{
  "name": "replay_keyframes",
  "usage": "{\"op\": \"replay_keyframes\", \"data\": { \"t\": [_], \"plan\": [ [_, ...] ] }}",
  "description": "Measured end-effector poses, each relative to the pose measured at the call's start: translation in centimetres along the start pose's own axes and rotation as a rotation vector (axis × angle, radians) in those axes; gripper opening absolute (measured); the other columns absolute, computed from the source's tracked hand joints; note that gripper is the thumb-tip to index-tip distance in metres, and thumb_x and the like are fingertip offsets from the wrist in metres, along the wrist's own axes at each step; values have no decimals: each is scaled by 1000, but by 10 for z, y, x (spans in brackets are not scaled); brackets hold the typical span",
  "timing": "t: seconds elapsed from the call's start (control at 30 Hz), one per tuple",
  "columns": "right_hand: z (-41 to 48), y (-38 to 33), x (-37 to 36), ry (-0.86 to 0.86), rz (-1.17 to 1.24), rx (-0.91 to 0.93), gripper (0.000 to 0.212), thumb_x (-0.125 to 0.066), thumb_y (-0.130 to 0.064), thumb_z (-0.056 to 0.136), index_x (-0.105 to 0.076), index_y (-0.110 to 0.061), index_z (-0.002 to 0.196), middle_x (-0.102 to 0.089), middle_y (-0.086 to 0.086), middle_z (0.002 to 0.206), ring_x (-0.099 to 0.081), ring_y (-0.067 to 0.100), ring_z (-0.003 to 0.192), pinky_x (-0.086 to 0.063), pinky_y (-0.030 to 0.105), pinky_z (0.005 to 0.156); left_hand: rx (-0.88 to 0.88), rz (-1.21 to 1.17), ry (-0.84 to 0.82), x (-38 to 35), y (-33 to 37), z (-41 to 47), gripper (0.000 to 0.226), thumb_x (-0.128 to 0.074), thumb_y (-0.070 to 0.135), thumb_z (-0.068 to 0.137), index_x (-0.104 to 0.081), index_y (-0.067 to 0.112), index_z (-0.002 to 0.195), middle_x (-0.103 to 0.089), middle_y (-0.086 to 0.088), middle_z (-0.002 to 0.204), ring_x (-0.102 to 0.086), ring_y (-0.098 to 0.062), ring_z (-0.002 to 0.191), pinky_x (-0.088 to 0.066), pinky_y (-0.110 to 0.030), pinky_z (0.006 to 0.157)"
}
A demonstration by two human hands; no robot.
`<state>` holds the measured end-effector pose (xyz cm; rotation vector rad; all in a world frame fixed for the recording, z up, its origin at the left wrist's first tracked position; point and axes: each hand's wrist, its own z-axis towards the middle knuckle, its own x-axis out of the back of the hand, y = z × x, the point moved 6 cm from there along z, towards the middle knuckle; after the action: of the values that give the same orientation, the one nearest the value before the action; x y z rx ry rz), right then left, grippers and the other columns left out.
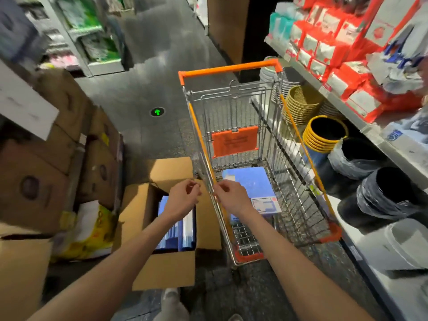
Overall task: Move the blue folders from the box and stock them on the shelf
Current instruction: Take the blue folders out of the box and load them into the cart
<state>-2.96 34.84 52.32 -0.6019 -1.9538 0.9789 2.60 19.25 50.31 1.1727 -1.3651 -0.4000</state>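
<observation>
An open cardboard box (166, 269) sits on the floor at lower centre, with several blue folders (183, 230) standing upright inside it. My left hand (183, 200) hovers above the box with fingers curled and thumb meeting fingertips, nothing visible in it. My right hand (231, 195) is over the left rim of a wire shopping cart (298, 205), fingers pinched the same way. A blue folder (250, 184) lies flat on the cart's bottom. The shelf (361, 246) runs along the right side.
Stacked brown cartons (46, 172) and a yellow-and-white bag (88, 232) crowd the left. The shelf on the right holds red-and-white packs (342, 66), woven baskets (298, 105), and black bins (382, 198). Dark aisle floor with a green arrow marker (157, 111) stretches ahead.
</observation>
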Motion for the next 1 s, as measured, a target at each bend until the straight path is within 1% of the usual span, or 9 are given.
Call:
{"op": "replay_keyframes", "data": {
  "t": [0.1,0.2,0.33,0.47,0.6,0.7,0.83,0.93,1.0],
  "plan": [
    [16,-11,-43,-42,-5,-9,25,-52,-28,99,-69,-11,93,-72,10,93,-68,26,88,-55,45,84,43,20,11,24,-38,5,18,-51,23,103,-66,14,107,-72,1,93,-71,-14,82,-54,-19,67],
    [37,-16,-81,-71,-27,-31,19,-51,-30,99,-67,-20,94,-71,5,94,-68,21,89,-55,36,82,82,11,-27,38,-75,19,20,-50,26,104,-64,14,112,-71,2,97,-68,-12,86,-49,-11,60],
    [72,-16,-131,-92,-52,-134,33,-48,-26,101,-66,-1,93,-67,19,91,-58,21,76,-42,32,68,127,13,-85,58,-132,56,23,-49,28,104,-63,13,114,-71,0,98,-69,-11,81,-47,-9,56],
    [112,1,-179,-117,-97,-287,24,-50,-29,101,-67,-13,101,-70,6,96,-65,22,89,-53,38,81,187,70,-176,70,-199,99,27,-50,39,102,-63,21,116,-71,8,94,-71,-8,76,-59,-32,73],
    [137,30,-214,-119,-87,-397,23,-52,-28,101,-66,-13,112,-71,4,102,-67,22,95,-57,42,88,231,143,-289,70,-253,128,29,-47,44,103,-62,24,118,-70,6,103,-71,-12,78,-56,-29,66],
    [151,56,-230,-135,-114,-450,23,-51,-27,101,-65,-11,111,-69,5,105,-65,24,97,-55,40,89,155,242,-418,58,-280,137,38,-41,42,105,-56,26,136,-65,5,126,-66,-13,103,-51,-30,82],
    [175,105,-255,-111,-137,-532,31,-50,-29,101,-64,-7,117,-65,6,104,-64,27,101,-53,41,92,56,338,-576,21,-323,150,50,-42,39,106,-38,24,154,-44,1,155,-45,-21,139,-38,-36,109],
    [195,146,-275,-72,-141,-600,29,-48,-28,101,-63,-7,114,-66,11,110,-61,27,100,-47,35,85,41,375,-618,-9,-352,164,57,-42,40,106,-24,27,159,-24,-4,166,-33,-26,147,-32,-43,118],
    [209,182,-297,-74,-115,-660,29,-47,-27,102,-61,-10,120,-62,5,114,-57,25,99,-44,33,83,50,393,-626,-36,-379,173,60,-41,37,107,-17,24,161,-13,-7,168,-26,-27,151,-28,-43,119]
  ]
}}
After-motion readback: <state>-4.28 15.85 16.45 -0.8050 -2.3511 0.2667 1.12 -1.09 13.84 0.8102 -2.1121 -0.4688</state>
